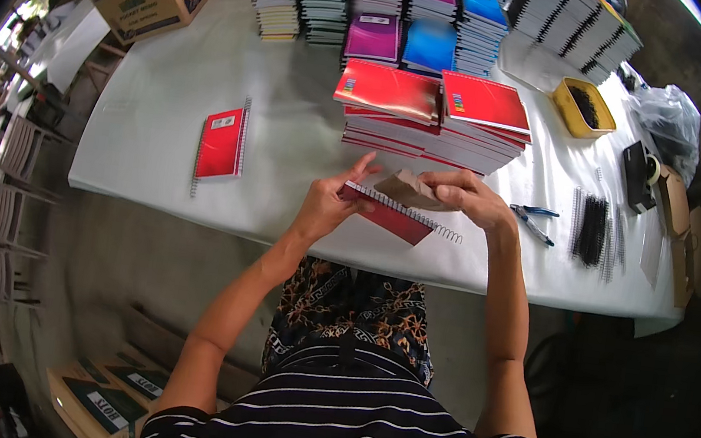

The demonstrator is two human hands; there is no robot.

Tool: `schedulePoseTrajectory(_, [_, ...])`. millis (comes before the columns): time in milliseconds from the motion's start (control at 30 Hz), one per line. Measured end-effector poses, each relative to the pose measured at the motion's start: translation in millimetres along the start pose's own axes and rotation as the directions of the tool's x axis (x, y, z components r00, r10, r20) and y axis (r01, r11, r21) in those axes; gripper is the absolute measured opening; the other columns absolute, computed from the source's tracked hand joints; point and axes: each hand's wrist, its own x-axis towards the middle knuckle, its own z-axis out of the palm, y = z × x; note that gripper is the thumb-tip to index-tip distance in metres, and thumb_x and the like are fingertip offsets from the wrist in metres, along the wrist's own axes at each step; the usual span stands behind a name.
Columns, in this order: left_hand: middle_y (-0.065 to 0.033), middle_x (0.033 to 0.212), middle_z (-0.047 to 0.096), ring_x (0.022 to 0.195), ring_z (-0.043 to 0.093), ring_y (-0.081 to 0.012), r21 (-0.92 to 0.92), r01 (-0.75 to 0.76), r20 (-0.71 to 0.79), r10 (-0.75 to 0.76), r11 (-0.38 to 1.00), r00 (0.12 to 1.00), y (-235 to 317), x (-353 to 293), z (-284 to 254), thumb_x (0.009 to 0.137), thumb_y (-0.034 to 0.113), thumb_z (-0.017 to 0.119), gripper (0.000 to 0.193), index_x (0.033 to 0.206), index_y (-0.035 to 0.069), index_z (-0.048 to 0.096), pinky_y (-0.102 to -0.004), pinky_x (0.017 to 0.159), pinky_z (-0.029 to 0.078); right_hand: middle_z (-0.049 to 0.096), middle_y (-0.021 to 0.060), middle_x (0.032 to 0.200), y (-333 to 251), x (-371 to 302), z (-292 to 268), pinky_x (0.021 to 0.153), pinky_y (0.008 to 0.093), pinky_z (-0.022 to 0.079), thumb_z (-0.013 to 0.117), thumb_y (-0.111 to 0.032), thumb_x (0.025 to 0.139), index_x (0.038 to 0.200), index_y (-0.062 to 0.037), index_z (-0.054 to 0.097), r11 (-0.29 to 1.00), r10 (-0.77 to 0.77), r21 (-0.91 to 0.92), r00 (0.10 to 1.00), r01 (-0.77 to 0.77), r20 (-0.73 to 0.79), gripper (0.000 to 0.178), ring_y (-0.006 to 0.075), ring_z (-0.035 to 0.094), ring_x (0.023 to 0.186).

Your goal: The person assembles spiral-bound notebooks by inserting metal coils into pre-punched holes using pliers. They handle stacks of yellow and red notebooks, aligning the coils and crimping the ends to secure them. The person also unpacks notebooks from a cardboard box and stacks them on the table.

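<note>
Striped shirt [344,411], hands [396,200] raised, gripping notebook [390,213]

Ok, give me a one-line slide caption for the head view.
Both hands, left hand and right hand, hold a red spiral notebook over a white table stacked with notebooks.

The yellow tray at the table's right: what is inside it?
The yellow tray holds a dark heap of small black pieces, too small to identify. The tray's floor beneath the heap is covered.
</note>
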Motion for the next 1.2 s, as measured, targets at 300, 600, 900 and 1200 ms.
schedulePoseTrajectory(300, [-0.0145,0.135,0.054,0.117,0.049,-0.0127,-0.089,0.006,0.115,0.004,0.996,0.993,0,-3,-12,0.08,0.023,0.074,0.075,0.144,0.009,0.038,-0.0263,0.094,0.043,0.068,0.0134,0.104,-28,-2,6,0.082,0.035,0.05,0.065,-0.047,0.084,0.114,-0.0073,0.069,0.969,0.108,-0.222,0.993,-0.113,-0.037,0.051,0.0247,0.063,0.093])
schedulePoseTrajectory(600, [-0.0096,0.136,0.054,0.132,0.043,-0.0206,-0.059,-0.001,0.271,0.017,0.998,0.963,1,0,-27,0.081,0.035,0.07,0.064,0.134,0.003,0.051,-0.0307,0.106,0.036,0.056,0.0133,0.127,2,-80,-28,0.103,0.0453,0.035,0.074,-0.015,0.076,0.118,-0.0137,0.065,0.679,-0.014,-0.636,0.86,-0.367,-0.51,0.043,0.0294,0.048,0.123])
schedulePoseTrajectory(900, [-0.0029,0.134,0.056,0.122,0.055,-0.0264,0.386,-0.183,0.033,0.184,0.904,0.982,47,-12,-12,0.083,0.034,0.067,0.055,0.13,0.009,0.057,-0.0407,0.1,0.044,0.035,0.011,0.145,75,-147,-35,0.115,0.0556,0.013,0.059,-0.025,0.091,0.14,-0.0212,0.044,0.384,-0.032,-0.707,0.756,-0.595,-0.654,0.051,0.0303,0.031,0.138])
schedulePoseTrajectory(1200, [-0.0036,0.142,0.048,0.131,0.042,-0.0376,0.943,-0.176,0.073,0.342,0.282,0.937,9,-32,27,0.09,0.043,0.054,0.06,0.142,0.016,0.043,-0.0552,0.102,0.036,0.055,0.0154,0.107,38,-122,9,0.082,0.0438,0.046,0.062,-0.012,0.088,0.122,-0.0086,0.058,0.442,-0.232,-0.652,0.624,-0.616,-0.746,0.034,0.0328,0.055,0.096])
